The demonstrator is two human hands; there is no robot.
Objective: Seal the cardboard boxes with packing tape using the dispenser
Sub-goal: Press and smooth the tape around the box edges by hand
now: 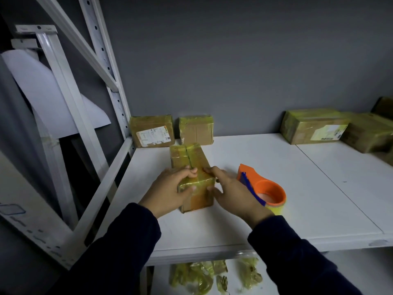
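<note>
The left hand (170, 188) curls over the small box (191, 158) at its near-left corner on the white shelf (297, 177), and the right hand (229, 188) clasps its near-right edge. They seem to be pressing tape down. The dispenser (263, 188) lies just beside the right hand, and the next strip likely calls for picking it up.

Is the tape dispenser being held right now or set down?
Set down. The dispenser sits on the shelf beside the right hand, which grips the box together with the left hand.

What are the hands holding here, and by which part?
Both the left hand and right hand grip the taped cardboard box at its near end. The tape dispenser lies unheld.
</note>
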